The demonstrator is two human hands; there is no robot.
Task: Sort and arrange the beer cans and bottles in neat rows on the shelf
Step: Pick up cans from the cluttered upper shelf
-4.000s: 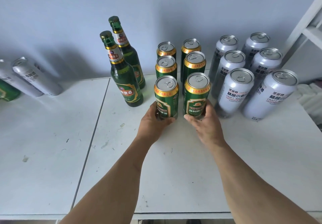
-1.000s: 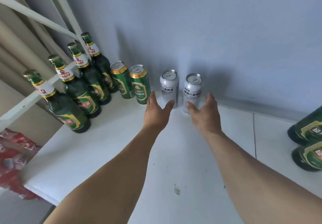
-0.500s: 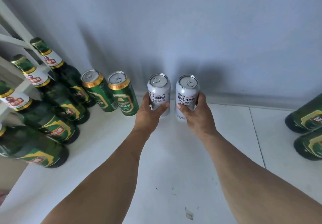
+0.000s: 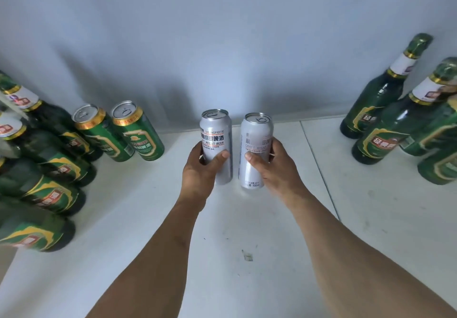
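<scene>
Lifted now, both silver cans (image 4: pixel 216 144) gripped; green cans (image 4: pixel 118 132) left, bottles (image 4: pixel 378 122) right.

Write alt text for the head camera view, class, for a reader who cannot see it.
Each hand holds an upright silver beer can: left hand on the left can, right hand on the right can, above a white shelf. Two green cans and green bottles flank them.

Two silver cans (image 4: pixel 217 144) in hands (image 4: pixel 200 169)
</scene>
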